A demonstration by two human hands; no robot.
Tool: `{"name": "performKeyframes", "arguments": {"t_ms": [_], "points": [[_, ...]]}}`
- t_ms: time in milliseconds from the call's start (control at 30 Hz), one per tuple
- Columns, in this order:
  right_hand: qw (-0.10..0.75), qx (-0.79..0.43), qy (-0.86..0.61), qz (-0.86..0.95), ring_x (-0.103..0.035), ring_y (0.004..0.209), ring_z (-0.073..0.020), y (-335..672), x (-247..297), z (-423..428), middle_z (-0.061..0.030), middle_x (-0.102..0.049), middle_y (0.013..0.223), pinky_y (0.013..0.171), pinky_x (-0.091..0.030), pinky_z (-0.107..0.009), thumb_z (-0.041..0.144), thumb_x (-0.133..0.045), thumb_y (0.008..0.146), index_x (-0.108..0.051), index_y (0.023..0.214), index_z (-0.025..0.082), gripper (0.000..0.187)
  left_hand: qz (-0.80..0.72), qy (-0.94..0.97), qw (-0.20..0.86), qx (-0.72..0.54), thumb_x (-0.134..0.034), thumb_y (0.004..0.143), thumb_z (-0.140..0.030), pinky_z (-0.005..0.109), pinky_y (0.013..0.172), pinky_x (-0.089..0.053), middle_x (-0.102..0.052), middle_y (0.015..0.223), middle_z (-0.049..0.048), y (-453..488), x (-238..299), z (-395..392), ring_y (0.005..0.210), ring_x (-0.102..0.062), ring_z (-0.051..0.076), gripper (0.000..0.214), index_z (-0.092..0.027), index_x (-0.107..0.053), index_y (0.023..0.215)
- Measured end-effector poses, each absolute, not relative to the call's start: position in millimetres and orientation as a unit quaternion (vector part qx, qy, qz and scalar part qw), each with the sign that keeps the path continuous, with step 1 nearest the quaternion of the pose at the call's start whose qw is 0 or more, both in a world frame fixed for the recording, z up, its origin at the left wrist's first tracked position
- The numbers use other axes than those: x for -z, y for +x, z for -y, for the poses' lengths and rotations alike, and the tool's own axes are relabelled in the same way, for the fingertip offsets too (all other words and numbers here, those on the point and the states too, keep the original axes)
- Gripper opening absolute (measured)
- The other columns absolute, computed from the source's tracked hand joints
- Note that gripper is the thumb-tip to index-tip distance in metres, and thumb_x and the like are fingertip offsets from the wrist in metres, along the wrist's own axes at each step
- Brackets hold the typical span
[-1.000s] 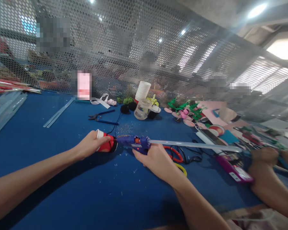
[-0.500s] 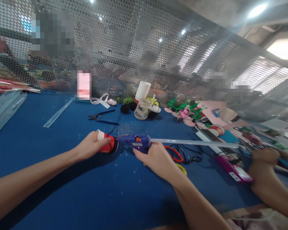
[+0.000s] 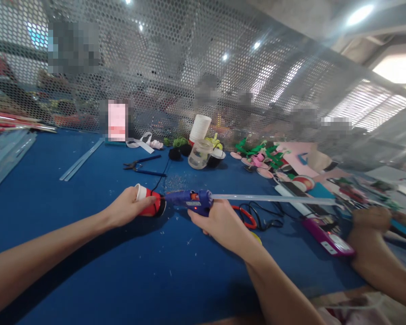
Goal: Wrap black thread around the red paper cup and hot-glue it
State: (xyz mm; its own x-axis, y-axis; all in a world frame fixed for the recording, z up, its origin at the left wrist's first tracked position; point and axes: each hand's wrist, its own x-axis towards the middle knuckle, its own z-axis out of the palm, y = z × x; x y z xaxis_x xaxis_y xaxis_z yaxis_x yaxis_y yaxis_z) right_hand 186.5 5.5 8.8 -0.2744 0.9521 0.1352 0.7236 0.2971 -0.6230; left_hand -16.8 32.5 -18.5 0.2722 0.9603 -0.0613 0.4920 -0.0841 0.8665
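Observation:
My left hand (image 3: 126, 207) is closed around a red paper cup (image 3: 151, 203) lying on its side, its white rim toward me on the left and a black band at its other end. A black strand of yarn runs from the cup to a black yarn ball (image 3: 175, 154) behind. Gripped in my right hand (image 3: 219, 223) is a blue hot glue gun (image 3: 189, 201), its nozzle at the cup's black end. A long clear glue stick (image 3: 274, 197) sticks out of the gun's back. Whether the nozzle touches the cup I cannot tell.
Pliers (image 3: 142, 165) lie beyond the cup. Further back stand a clear plastic cup (image 3: 200, 155) and stacked white cups (image 3: 200, 127). Green and pink craft pieces (image 3: 262, 155) lie at right, near a purple box (image 3: 328, 237) and a co-worker's hand (image 3: 370, 225). Perforated metal sheeting closes off the back.
Almost nothing differs. The view has shifted very slightly, while both hands keep the cup and glue gun in the same position.

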Motion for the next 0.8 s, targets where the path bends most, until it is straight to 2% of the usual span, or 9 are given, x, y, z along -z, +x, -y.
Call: {"name": "performKeyframes", "arguments": {"t_ms": [233, 433, 800], "points": [[0.251, -0.246, -0.576, 0.738, -0.041, 0.035, -0.0080, 181.2, -6.1, -10.5, 0.0044, -0.042, 0.036, 0.038, -0.033, -0.019, 0.022, -0.044, 0.067, -0.040, 0.049, 0.017, 0.019, -0.541, 0.688, 0.399, -0.272, -0.045, 0.066, -0.038, 0.021, 0.040, -0.017, -0.025, 0.045, -0.0062, -16.9, 19.3, -30.4, 0.042, -0.021, 0.006, 0.033, -0.019, -0.028, 0.046], [0.236, -0.242, -0.563, 0.754, -0.041, 0.036, -0.0083, 185.3, -10.5, -5.6, 0.0048, -0.042, 0.037, 0.038, -0.033, -0.020, 0.022, -0.044, 0.068, -0.041, 0.052, 0.017, 0.016, -0.537, 0.688, 0.406, -0.272, -0.043, 0.068, -0.036, 0.022, 0.040, -0.014, -0.023, 0.044, -0.0062, -16.1, 15.7, -31.2, 0.041, -0.020, 0.006, 0.034, -0.019, -0.026, 0.044], [0.232, -0.219, -0.558, 0.766, -0.039, 0.038, -0.0077, 185.9, -6.5, -2.2, 0.0050, -0.041, 0.039, 0.040, -0.030, -0.019, 0.023, -0.043, 0.069, -0.040, 0.051, 0.017, 0.019, -0.538, 0.658, 0.440, -0.289, -0.045, 0.067, -0.037, 0.021, 0.039, -0.014, -0.025, 0.043, -0.0066, -17.4, 21.7, -35.1, 0.040, -0.022, 0.006, 0.032, -0.018, -0.031, 0.045]]}}
